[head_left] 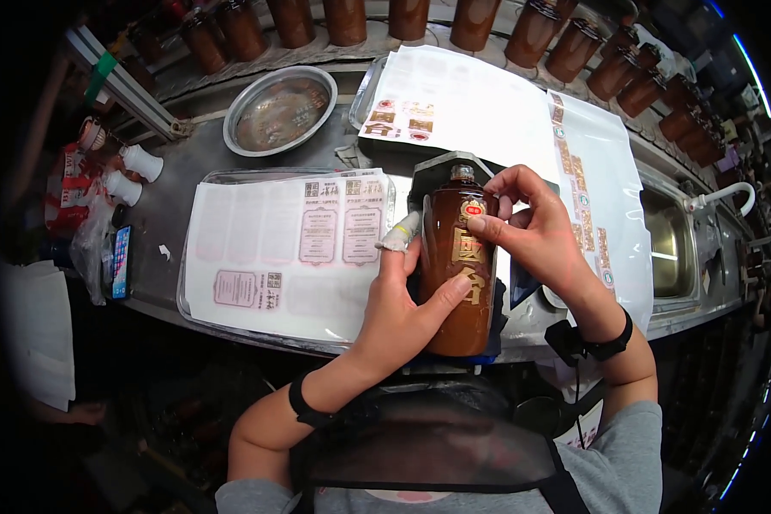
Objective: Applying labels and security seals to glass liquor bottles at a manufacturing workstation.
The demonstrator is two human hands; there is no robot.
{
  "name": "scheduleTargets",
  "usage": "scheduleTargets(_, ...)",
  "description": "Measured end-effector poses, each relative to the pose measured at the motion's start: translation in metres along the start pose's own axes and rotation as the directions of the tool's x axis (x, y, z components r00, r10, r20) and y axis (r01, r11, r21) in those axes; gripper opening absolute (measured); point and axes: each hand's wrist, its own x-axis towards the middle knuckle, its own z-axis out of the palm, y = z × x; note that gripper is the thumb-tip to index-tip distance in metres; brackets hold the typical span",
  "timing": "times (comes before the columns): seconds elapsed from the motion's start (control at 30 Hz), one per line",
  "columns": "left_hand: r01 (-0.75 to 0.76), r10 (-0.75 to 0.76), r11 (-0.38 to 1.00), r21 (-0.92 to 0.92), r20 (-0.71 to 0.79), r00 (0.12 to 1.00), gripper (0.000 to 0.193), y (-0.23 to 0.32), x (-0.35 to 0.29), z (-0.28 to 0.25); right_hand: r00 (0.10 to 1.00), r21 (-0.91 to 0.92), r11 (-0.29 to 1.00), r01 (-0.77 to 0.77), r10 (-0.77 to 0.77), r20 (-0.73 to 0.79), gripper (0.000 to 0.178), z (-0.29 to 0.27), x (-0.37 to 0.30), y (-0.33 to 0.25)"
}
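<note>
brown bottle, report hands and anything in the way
Left hand holding brown bottle. Right hand at bottle's upper part, thumb by red emblem. Printed sheet lies to the left, not covering bottle.

Left hand (398,304) curved as I watch remotely, pale-wrapped finger (399,233), thumb (450,296) extended, bare right hand (538,230) higher, fingers (522,178) bent, bare forearms (270,424) angled inward.

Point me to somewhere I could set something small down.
Grey counter looks bare between the phone and left label sheet, below and left of the metal basin, bar one white scrap. Crowded: the middle, where left hand and right hand touch a brown bottle, and the back, lined with bottles.
</note>
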Motion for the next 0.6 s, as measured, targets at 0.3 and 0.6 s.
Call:
scheduleTargets(0.3, 0.014, -0.014, 1.0, -0.001, 0.0, 1.0, 0.081, 0.0, 0.0, -0.002, 0.999, -0.003, 0.999, -0.035, 0.035, -0.022, 0.031, 0.005, 0.009, -0.006)
scheduleTargets(0.6, 0.007, -0.009, 0.998, -0.06, -0.027, 1.0, 0.076, 0.0, 0.0, 0.0, 0.999, -0.036, 0.999, -0.006, 0.004, -0.053, 0.03, 0.008, 0.011, -0.001)
